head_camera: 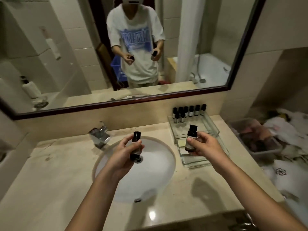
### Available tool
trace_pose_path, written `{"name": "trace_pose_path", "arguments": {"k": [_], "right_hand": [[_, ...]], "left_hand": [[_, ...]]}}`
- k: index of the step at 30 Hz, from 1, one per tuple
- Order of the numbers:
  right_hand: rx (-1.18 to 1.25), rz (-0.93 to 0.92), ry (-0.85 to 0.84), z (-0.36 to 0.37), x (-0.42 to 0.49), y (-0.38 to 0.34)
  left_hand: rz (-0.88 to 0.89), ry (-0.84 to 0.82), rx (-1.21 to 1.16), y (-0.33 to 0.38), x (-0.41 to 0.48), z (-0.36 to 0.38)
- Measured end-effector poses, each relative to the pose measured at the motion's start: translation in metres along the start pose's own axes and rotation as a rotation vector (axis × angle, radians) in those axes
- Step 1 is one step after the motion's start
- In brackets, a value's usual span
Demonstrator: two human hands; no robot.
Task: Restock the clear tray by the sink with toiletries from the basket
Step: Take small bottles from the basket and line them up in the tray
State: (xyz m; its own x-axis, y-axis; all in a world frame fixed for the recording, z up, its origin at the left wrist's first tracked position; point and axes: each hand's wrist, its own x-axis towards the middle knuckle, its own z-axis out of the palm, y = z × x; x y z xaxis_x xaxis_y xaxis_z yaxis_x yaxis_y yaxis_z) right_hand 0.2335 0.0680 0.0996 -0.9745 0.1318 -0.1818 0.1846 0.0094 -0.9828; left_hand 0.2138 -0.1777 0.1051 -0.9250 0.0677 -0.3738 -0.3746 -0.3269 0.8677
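Far left, bare countertop (50, 164), stained, nothing to dodge. Faucet (100, 136) stands at the basin's back-left, spout aimed at the sink (158, 177).

A blue basket (118, 69) shows only as a reflection in the mirror (66, 55), behind the person.

Left hand (126, 153) hangs above the basin, fingers and thumb curled round the body of the left bottle (136, 138), cap up and tilted a bit forward. Over the drain is a bad spot to fumble it.

Right hand (206, 145) pinches the right bottle (191, 135) between thumb and fingertips at mid-body, upright, in the air just at the clear tray's (214, 126) left front edge, not yet set down.

Handling, as a judgement: both bottles look small, light and rigid, with smooth dark sides that are probably slick if wet. They are tall and narrow, so tippy. Best hold is round the waist below the cap, as now, then lower straight down and let go only once the base is flat.

The tray looks like glass, with thin raised walls, so lift over the rim and land softly. The bottle row (190, 112) is packed at the tray's back against the wall. Open room lies in front of it, in the middle section. A pale flat item (181, 142) lies nearer the front; cannot tell what it is.

Far right, a bin (260, 147) of crumpled cloth sits near the tray's right side, so approach from the left or front.
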Motion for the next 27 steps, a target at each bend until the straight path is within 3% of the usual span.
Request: {"name": "trace_pose_path", "arguments": {"k": [9, 13, 21, 27], "right_hand": [[-0.025, 0.005, 0.208, -0.075, 0.043, 0.03], [-0.041, 0.043, 0.224, -0.11, 0.095, 0.045], [-0.168, 0.075, 0.169, -0.148, 0.226, 0.061], [-0.291, 0.076, 0.101, -0.14, 0.288, 0.101]], "left_hand": [[0.0, -0.103, 0.142, -0.038, 0.08, 0.097], [0.06, -0.055, 0.176, -0.054, 0.119, 0.135], [0.218, 0.286, 0.418, -0.102, 0.211, 0.207], [0.213, 0.536, 0.395, -0.146, 0.265, 0.252]]}}
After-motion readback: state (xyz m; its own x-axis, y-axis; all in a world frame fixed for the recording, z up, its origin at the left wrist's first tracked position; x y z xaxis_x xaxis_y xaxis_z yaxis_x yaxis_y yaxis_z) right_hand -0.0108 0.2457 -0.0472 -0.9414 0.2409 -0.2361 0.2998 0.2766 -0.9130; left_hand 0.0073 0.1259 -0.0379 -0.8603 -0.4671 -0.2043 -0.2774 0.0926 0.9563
